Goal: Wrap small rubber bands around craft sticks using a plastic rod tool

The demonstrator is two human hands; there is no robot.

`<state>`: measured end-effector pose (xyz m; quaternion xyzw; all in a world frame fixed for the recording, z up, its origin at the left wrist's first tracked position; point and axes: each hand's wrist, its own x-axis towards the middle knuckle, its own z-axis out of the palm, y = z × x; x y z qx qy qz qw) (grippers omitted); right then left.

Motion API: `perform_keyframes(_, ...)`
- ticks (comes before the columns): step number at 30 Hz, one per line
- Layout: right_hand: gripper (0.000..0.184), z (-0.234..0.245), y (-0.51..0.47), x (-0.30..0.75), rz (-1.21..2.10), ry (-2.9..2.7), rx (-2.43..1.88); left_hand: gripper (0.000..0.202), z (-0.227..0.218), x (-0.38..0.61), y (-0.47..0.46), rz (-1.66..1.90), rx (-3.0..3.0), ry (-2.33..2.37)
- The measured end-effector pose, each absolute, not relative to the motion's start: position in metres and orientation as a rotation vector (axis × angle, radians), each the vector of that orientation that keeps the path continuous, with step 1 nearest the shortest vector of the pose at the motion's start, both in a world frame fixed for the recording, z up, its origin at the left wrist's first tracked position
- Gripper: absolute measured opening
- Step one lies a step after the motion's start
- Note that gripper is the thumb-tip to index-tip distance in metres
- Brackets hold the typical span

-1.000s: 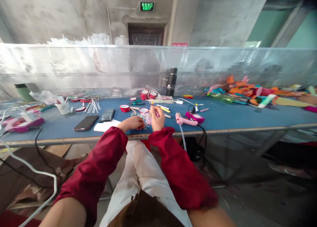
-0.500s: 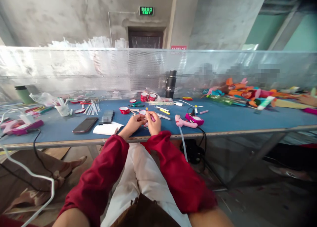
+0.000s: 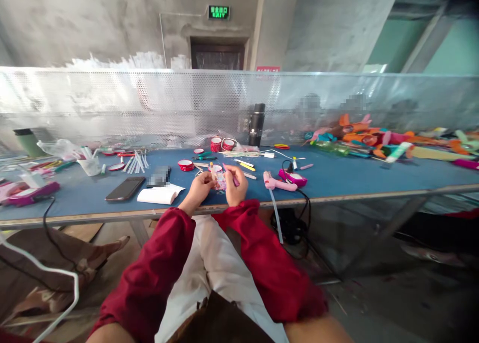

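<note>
Over the front of the blue table (image 3: 175, 156), my left hand (image 3: 202, 185) pinches a small pale piece with a yellow-orange tip (image 3: 211, 164). My right hand (image 3: 236, 185) is closed around a slim purple-pink pen-like tool (image 3: 235, 180), its tip pointing up and left. Between the hands lies a small pinkish, patterned item (image 3: 220, 182), partly covered by my fingers; its kind is too small to make out. Just behind my hands are a stack of red-rimmed round pieces (image 3: 185, 166) and a yellow marker (image 3: 247, 167).
To the left lie a phone (image 3: 125, 188), folded white paper (image 3: 160, 194) and a cup of white sticks (image 3: 89, 164). A pink glue gun (image 3: 279, 182) rests at the right. Behind stands a black flask (image 3: 256, 125); colourful craft pieces (image 3: 370, 138) heap at the far right.
My hands have parted slightly, the right one shifting to the right. The pinkish patterned item between them shows more now. The whole view has shifted a little.
</note>
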<state>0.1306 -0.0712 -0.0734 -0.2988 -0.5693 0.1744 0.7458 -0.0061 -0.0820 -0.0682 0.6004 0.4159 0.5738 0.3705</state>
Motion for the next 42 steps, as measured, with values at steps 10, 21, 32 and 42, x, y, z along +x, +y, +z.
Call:
perform_keyframes(10, 0.016, -0.079, -0.069, 0.129, 0.363, -1.261, -0.707, 0.013, -0.080, -0.011, -0.074, 1.482, 1.650, 1.025)
perform_keyframes(21, 0.014, -0.079, -0.073, 0.128, 0.355, -1.326, -0.699, 0.030, -0.067, -0.010, -0.087, 1.393, 1.759, 1.283)
perform_keyframes(32, 0.018, -0.066, -0.067, 0.126, 0.300, -1.332, -0.633, 0.028, -0.077, -0.012, -0.080, 1.333, 1.852, 1.305)
perform_keyframes(42, 0.021, -0.071, -0.068, 0.132, 0.202, -1.379, -0.681, 0.028, -0.078, -0.012, -0.079, 1.343, 1.858, 1.300)
